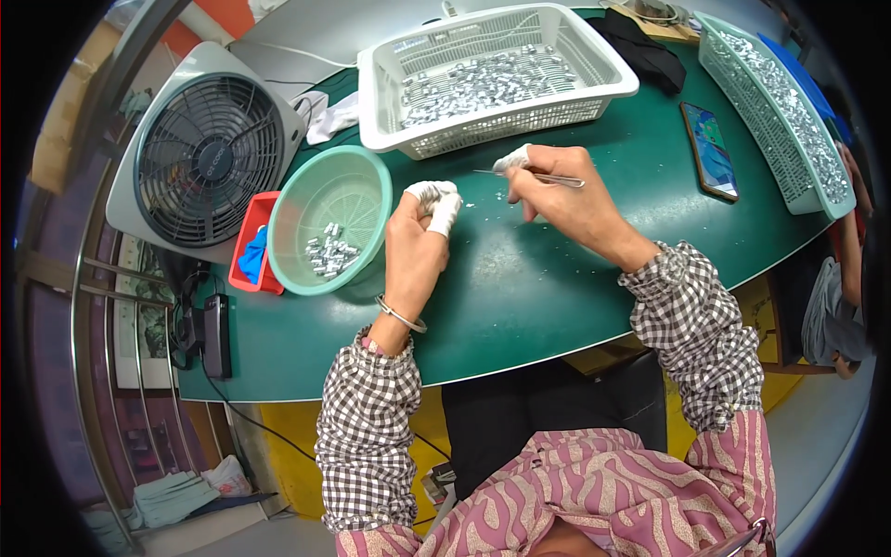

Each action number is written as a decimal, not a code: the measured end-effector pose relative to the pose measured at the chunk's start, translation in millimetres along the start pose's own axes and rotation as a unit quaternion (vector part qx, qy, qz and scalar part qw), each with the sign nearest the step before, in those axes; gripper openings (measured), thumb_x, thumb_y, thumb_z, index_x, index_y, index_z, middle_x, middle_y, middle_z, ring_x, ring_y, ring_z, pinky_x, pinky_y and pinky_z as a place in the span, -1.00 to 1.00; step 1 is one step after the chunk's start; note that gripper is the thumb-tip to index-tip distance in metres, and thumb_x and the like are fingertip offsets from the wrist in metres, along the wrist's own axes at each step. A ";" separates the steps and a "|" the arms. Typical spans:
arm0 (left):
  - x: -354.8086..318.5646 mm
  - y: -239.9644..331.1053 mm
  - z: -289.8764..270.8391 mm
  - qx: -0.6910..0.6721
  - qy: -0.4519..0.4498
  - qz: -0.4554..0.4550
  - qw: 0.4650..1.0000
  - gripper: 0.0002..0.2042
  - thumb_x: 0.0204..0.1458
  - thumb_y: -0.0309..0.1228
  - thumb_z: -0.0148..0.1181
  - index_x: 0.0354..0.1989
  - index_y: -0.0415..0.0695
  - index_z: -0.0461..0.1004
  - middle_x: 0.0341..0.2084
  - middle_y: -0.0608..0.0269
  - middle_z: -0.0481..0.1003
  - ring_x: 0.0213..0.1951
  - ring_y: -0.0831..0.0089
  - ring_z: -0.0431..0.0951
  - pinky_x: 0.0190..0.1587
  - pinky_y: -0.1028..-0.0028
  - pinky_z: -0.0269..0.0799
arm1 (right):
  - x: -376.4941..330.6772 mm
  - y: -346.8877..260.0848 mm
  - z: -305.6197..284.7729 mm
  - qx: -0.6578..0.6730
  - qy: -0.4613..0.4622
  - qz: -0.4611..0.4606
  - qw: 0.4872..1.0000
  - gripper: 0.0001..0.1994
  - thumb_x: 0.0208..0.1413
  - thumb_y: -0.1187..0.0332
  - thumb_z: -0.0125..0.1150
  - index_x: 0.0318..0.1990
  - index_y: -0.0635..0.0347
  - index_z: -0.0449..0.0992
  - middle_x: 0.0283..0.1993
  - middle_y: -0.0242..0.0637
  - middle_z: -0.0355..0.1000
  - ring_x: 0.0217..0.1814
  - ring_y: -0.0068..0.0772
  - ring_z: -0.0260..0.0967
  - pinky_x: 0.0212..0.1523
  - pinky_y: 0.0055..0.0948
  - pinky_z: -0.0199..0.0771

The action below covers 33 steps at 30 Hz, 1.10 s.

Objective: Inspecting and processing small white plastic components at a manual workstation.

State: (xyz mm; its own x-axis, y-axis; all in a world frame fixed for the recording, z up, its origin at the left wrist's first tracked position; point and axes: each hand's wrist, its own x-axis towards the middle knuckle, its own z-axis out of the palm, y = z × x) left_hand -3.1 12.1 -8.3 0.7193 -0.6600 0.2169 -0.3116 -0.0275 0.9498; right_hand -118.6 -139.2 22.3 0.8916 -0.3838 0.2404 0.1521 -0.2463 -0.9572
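My left hand point(422, 227) is closed near the middle of the table, with white coverings on its thumb and fingertip. Whatever is pinched there is hidden. Beside it stands a round light-green basket point(376, 176) holding a small heap of silvery metal pieces point(331, 252). My right hand point(564, 190) grips a slim metal tool point(561, 179) with a thin pointed end, directed at my left fingertips but apart from them. White covering also wraps a finger of this hand. Tiny pale bits point(471, 205) lie on the green tabletop between the hands.
Behind my hands, a large white basket point(501, 130) holds many metal pieces. Another full pale-green basket point(775, 153) stands far right, near a phone point(710, 153). On the left are a fan point(209, 148) and a red bin point(269, 285) with blue cloth. A black adapter point(216, 334) lies nearby.
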 end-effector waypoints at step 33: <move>60.6 62.6 17.3 0.425 0.088 0.252 0.865 -0.84 -0.04 -0.42 0.14 -0.28 -0.14 0.46 -0.37 0.15 0.49 -0.31 0.19 0.49 -0.30 0.31 0.38 | 7.8 21.8 -2.9 -0.154 0.144 -0.278 0.937 -0.91 -0.06 0.50 0.09 -0.51 0.34 0.38 -0.62 -0.12 0.29 -0.63 -0.18 0.27 -0.60 -0.33 0.23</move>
State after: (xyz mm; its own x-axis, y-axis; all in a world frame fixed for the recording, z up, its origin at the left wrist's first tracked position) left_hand 10.3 -42.6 60.3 0.4183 -0.6271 0.6571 -0.9037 -0.3599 0.2318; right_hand -109.6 -150.2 3.8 0.5520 -0.3340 0.7640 0.3893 -0.7070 -0.5904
